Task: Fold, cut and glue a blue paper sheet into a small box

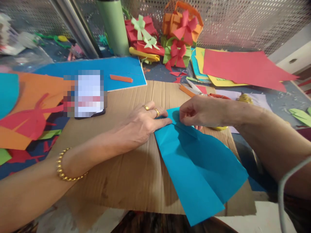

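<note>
A sheet of blue paper (194, 161) with fold creases lies at a slant on a brown cardboard sheet (116, 181), its near end reaching past the cardboard's front edge. My left hand (148, 121), with two gold rings, presses on the paper's far left corner, its fingers stretched out. Beside it, my right hand (198, 111) has its fingers curled in a pinch at the paper's far edge, where a narrow flap is folded. Some of its fingertips are hidden. Just beyond my right hand lie scissors with red handles (220, 96), their blades apart.
A phone (88, 94) with a blurred screen lies back left. Orange paper (46, 82) and red cut-outs (26, 119) cover the left side. Behind stand a green bottle (114, 29) and paper gift boxes with bows (181, 32). Red sheets (240, 66) are stacked back right.
</note>
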`<state>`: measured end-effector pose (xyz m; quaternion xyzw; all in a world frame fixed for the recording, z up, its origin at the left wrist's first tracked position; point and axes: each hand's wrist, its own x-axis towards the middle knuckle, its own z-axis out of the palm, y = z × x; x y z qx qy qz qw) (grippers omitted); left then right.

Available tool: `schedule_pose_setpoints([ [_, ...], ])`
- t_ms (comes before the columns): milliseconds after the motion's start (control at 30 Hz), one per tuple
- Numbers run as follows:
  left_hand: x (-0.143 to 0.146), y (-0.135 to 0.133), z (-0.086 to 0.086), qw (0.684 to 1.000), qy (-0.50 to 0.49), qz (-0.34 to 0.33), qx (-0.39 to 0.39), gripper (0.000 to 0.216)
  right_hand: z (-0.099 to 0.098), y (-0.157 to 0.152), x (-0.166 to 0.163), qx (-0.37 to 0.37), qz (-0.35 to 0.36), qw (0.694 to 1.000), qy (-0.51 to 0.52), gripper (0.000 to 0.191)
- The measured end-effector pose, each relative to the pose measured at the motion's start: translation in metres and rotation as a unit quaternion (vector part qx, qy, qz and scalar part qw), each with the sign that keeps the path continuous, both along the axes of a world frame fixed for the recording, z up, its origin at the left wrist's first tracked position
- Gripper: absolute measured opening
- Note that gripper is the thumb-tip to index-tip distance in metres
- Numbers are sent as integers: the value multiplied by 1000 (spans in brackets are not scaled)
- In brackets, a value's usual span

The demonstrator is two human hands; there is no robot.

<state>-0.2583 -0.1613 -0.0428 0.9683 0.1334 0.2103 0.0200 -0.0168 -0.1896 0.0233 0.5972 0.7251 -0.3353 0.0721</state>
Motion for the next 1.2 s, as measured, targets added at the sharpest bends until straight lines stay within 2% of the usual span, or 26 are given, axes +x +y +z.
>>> schedule_pose_setpoints([
  [133, 0, -1, 3, 999, 13, -10, 43, 47, 0, 1, 0, -12, 1, 1000, 12, 12],
  [367, -1, -2, 3, 999, 25, 4, 41, 48, -4, 4, 6, 8, 22, 999, 44, 14],
  [500, -3, -1, 2, 999, 31, -10, 43, 46, -5, 4, 7, 4, 11, 1000, 29, 13],
  [633, -3, -3, 5, 996, 66, -1, 59, 47, -7, 4, 8, 21, 30, 999, 25, 15],
  [867, -1, -7, 5, 991, 57, -12, 122, 45, -3, 5, 4, -6, 19, 999, 27, 15],
  [1067, 0, -8, 6, 990, 81, -4, 116, 45, -6, 6, 7, 3, 29, 999, 21, 23],
  [1200, 0, -9, 11, 982, 101, -3, 161, 42, 1, 3, 7, 40, 53, 998, -3, 32],
])
